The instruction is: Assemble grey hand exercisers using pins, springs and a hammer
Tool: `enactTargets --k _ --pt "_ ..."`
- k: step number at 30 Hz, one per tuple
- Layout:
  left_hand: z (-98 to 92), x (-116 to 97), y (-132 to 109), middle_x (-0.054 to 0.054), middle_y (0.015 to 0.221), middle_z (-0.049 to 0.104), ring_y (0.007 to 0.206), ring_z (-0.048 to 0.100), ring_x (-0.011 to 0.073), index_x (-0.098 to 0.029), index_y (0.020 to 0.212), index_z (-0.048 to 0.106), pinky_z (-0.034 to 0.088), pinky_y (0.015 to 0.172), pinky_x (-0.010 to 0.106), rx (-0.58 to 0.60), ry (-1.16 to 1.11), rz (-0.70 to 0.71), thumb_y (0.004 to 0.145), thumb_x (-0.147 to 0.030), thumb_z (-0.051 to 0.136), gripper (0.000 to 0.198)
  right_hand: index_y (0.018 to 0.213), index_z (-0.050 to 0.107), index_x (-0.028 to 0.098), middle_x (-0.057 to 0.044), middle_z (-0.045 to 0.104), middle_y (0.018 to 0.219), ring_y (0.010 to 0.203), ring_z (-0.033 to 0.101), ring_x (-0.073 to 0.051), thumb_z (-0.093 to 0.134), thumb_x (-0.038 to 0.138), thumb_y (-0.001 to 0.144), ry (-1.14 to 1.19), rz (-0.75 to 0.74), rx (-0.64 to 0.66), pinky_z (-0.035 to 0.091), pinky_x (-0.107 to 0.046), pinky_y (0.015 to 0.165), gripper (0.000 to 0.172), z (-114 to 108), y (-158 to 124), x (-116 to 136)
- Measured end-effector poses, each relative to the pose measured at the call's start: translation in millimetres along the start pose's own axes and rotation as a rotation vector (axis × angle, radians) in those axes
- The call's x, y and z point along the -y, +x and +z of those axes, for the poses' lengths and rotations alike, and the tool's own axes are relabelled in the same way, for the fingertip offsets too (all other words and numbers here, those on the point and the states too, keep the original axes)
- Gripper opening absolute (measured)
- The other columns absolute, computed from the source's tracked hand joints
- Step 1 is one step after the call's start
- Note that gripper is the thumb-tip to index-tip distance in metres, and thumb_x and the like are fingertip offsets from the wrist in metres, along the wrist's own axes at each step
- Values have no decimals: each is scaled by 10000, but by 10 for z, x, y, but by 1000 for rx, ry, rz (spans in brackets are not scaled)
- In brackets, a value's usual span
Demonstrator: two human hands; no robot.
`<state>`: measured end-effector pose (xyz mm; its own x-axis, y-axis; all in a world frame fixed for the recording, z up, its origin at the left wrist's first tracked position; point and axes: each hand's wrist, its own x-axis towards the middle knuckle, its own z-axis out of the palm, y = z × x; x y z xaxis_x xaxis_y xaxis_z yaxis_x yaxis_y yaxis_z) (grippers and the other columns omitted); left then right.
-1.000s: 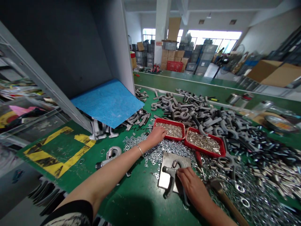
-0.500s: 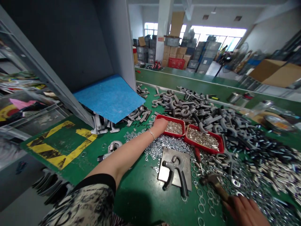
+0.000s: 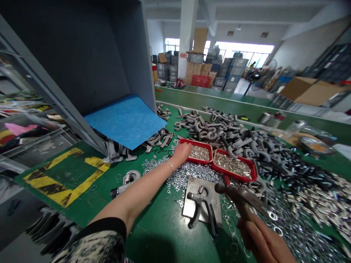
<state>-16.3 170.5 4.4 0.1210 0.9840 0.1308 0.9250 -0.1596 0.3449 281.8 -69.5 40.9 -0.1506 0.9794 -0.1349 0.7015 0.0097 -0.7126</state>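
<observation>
My left hand (image 3: pixel 183 152) reaches over the left end of a red tray (image 3: pixel 211 157) holding small metal parts. Its fingers are curled down and closed; whatever they pinch is hidden from view. My right hand (image 3: pixel 264 237) grips a hammer (image 3: pixel 242 199) by its wooden handle, the head raised just right of a steel plate (image 3: pixel 189 204). Lying on that plate is a hand gripper (image 3: pixel 201 206) with grey-black handles and a spring at its top. A second red tray (image 3: pixel 253 175), filled with small pins, stands right of the first.
Loose nuts (image 3: pixel 181 175) lie around the plate, and metal rings (image 3: pixel 233 230) to its right. Behind the trays is a heap of grey handles (image 3: pixel 214 126). Another hand gripper (image 3: pixel 128 180) lies left of my forearm. A grey cabinet with a blue sheet (image 3: pixel 128 120) rises at left.
My right hand has lifted the hammer off the table, moving it up and left toward the plate. My left hand stays at the left tray. The whole view has shifted slightly.
</observation>
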Motion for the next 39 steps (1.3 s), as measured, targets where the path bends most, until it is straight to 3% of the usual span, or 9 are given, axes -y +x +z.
enactTargets --k 3,6,11,15,18,22,28,33,39 --pt "-103 16 -12 89 1001 696 970 650 218 -126 950 670 511 876 371 -61 -115 4 918 -194 578 119 969 661 247 -75 731 809 732 671 -254 416 604 917 -12 -14 148 516 -327 683 437 133 183 169" --pt "-246 20 -75 92 935 718 916 662 210 -128 907 672 500 847 323 -122 -242 14 890 -139 563 111 822 619 235 -42 688 716 655 632 -216 378 596 942 27 3 287 476 -300 631 451 225 308 206" --pt "-388 -94 -419 40 953 735 884 669 153 -158 960 676 504 823 260 -120 -448 90 902 -185 565 128 811 612 241 -44 664 722 672 597 -218 364 632 927 90 10 154 457 -304 643 477 220 293 104" --pt "-263 -298 -885 15 923 739 857 674 145 -188 918 703 513 797 258 -1 -639 142 863 -176 598 119 735 622 224 -20 633 666 630 577 -201 457 661 882 214 125 268 439 -286 585 490 201 285 30" --pt "-41 -391 -1154 20 891 735 819 677 152 -175 942 693 518 765 262 136 -779 79 833 -186 620 132 713 574 217 27 520 547 517 474 -151 388 691 899 402 221 236 375 -254 504 542 224 266 -1" --pt "195 -421 -1238 17 867 730 795 672 162 -177 940 688 510 725 259 213 -655 62 867 -218 575 140 748 580 219 34 510 556 531 464 -146 411 714 876 528 253 73 392 -249 520 539 318 211 -116" --pt "215 -513 -1157 44 941 693 944 618 193 -199 864 715 442 878 300 184 -459 166 893 -220 570 150 757 603 233 -18 624 717 621 575 -180 559 739 763 728 404 -59 464 -260 535 507 452 73 -247" --pt "230 -593 -1130 48 892 685 898 608 197 -194 845 715 418 857 315 170 -343 179 909 -225 571 161 757 608 227 -41 664 784 725 635 -207 627 731 717 752 393 -81 504 -265 599 506 452 61 -213" --pt "249 -619 -1135 47 876 675 892 600 203 -189 818 703 399 857 334 162 -280 191 906 -217 581 153 703 590 232 9 578 646 551 544 -147 558 712 796 809 351 18 440 -242 500 490 472 107 -296"
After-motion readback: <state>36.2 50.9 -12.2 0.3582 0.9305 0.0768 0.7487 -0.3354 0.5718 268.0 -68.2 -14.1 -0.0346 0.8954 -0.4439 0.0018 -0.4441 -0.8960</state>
